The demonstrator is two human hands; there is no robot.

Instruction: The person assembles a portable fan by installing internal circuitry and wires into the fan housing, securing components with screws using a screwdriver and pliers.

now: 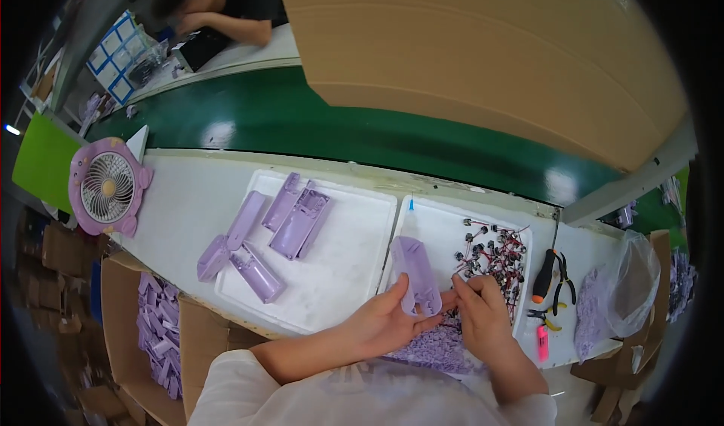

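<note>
A light purple plastic housing [415,268], a long hollow shell, is gripped in my left hand [386,322], thumb on its near side and fingers beneath. My right hand [485,314] is beside the housing's lower end, thumb and forefinger pinched together; what they hold, if anything, is too small to make out. Just beyond the right hand, small dark motor-like parts with red wires [494,252] lie heaped in the right white foam tray [445,209]. Nearer my body is a pile of small purple pieces [437,350].
Several purple housings [300,222] lie on the left white tray [351,252]. A pink fan [109,187] stands far left. At right are a screwdriver [544,275], pliers [561,283], cutters [543,319] and a pink marker [542,344]. A carton [124,328] holds purple parts; another person [234,11] sits opposite.
</note>
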